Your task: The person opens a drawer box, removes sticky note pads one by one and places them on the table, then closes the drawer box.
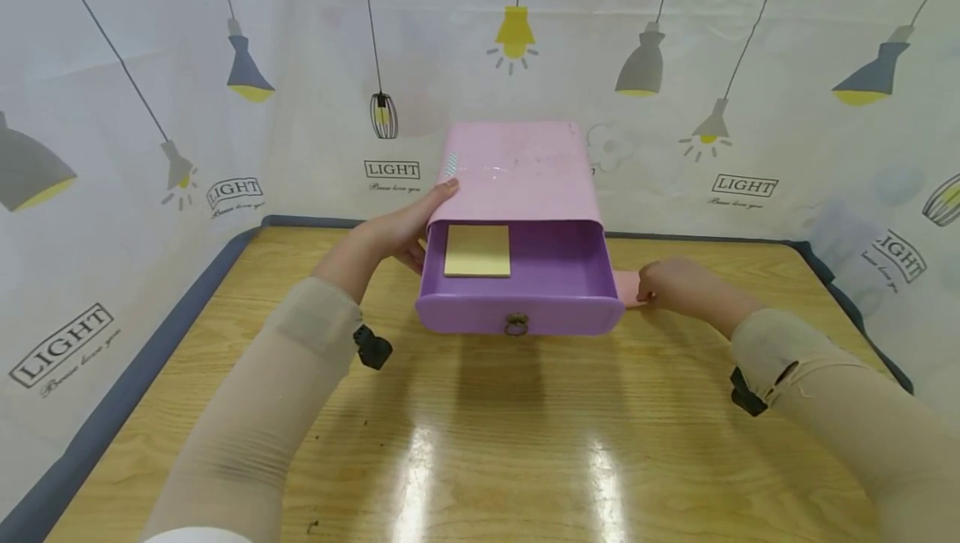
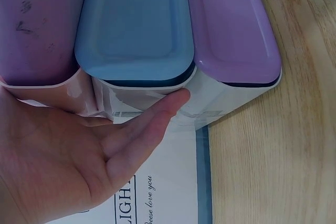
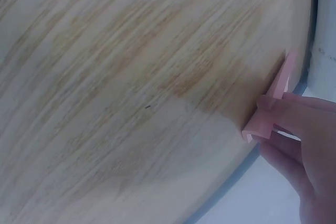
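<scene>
A small drawer unit with a pink top (image 1: 517, 168) stands on the table. Its upper purple drawer (image 1: 517, 315) is pulled out, and a yellow sticky-note pad (image 1: 477, 251) lies in the drawer's left part. My left hand (image 1: 405, 230) rests against the unit's left side, thumb on the top edge, fingers extended along the side in the left wrist view. Beside the unit on the right, my right hand (image 1: 678, 289) pinches a pink sticky-note pad (image 3: 265, 114) between thumb and fingers, close to the tabletop. Part of that pad is hidden by the drawer in the head view.
Below the pulled-out drawer, the left wrist view shows a blue drawer (image 2: 139, 24) and another purple drawer (image 2: 236, 30), both closed. The wooden table (image 1: 517, 443) is bordered at the back and sides by a lamp-patterned cloth (image 1: 315, 51).
</scene>
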{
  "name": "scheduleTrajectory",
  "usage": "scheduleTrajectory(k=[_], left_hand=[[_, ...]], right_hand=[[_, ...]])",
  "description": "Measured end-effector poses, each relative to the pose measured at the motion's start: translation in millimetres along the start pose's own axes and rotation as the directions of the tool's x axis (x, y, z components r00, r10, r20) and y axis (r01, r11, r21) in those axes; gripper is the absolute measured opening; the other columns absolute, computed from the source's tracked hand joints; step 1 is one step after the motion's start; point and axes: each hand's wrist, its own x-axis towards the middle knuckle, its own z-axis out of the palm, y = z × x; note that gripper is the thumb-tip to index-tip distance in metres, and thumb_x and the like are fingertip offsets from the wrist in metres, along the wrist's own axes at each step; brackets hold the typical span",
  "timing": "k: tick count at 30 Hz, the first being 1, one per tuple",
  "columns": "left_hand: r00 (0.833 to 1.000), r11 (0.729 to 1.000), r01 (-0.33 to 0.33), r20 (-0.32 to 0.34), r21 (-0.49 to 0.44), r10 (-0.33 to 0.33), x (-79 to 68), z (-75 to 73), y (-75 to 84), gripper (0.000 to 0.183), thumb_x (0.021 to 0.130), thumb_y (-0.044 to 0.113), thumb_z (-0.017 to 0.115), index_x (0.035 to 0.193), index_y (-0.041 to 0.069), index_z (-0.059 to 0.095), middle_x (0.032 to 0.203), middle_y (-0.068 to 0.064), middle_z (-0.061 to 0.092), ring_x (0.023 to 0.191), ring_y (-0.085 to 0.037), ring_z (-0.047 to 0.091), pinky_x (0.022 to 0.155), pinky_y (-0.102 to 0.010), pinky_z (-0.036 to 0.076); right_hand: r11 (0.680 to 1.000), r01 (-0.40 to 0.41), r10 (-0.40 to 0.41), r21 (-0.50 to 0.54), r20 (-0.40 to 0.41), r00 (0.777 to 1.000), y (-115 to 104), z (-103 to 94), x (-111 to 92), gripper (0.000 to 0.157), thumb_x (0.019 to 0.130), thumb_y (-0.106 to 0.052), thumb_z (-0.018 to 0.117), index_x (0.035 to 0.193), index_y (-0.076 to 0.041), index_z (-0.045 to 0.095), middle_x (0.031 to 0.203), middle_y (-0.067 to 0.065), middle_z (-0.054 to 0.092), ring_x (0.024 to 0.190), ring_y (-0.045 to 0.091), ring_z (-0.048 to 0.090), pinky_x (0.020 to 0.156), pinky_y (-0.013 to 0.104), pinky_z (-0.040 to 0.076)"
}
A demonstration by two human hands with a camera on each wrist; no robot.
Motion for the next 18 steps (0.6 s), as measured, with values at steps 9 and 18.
scheduleTrajectory(k=[9, 18], left_hand=[[1.000, 1.000, -0.008, 0.000, 0.002, 0.008, -1.0, 0.4, -0.4, 0.099, 0.085, 0.085, 0.013, 0.150, 0.013, 0.032, 0.120, -0.024, 0.059, 0.091, -0.039, 0.068, 0.076, -0.049, 0.056], [1.000, 1.000, -0.008, -0.012, -0.002, 0.008, 0.3, 0.4, -1.0, 0.100, 0.083, 0.087, 0.016, 0.148, 0.013, 0.036, 0.118, -0.023, 0.060, 0.089, -0.039, 0.068, 0.075, -0.049, 0.056]], right_hand=[[1.000, 0.009, -0.009, 0.015, 0.021, 1.000, -0.4, -0.4, 1.5, 0.021, 0.077, 0.001, 0.075, 0.066, -0.015, 0.067, 0.068, -0.005, 0.053, 0.060, 0.010, 0.045, 0.058, 0.030, 0.046], [1.000, 0.025, -0.026, 0.017, 0.043, 0.999, -2.9, -0.3, -0.5, 0.022, 0.079, 0.002, 0.073, 0.066, -0.015, 0.066, 0.066, -0.006, 0.046, 0.060, 0.009, 0.037, 0.057, 0.028, 0.041]])
